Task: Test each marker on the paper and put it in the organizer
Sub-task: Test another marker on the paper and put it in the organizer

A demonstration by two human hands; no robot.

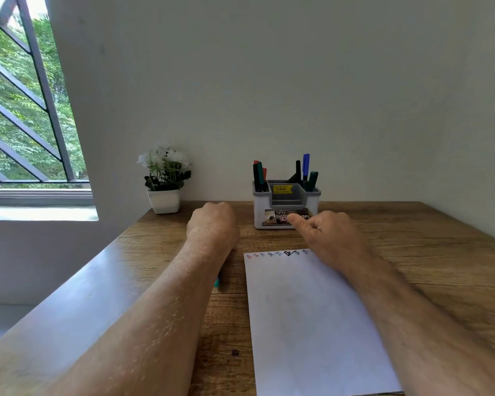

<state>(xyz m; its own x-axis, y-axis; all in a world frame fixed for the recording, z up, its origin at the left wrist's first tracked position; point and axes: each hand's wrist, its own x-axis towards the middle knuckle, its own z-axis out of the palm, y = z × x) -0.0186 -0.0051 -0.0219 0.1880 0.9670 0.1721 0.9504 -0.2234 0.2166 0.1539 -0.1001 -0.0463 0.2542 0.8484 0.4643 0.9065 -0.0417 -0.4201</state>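
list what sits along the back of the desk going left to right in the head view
window → potted white flowers → left hand → organizer holding markers → right hand

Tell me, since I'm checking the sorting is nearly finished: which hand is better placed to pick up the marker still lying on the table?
Left, probably. The teal marker peeks out from under the left forearm, left of the paper, so the left hand need only draw back. The right hand sits across the paper, near the organizer.
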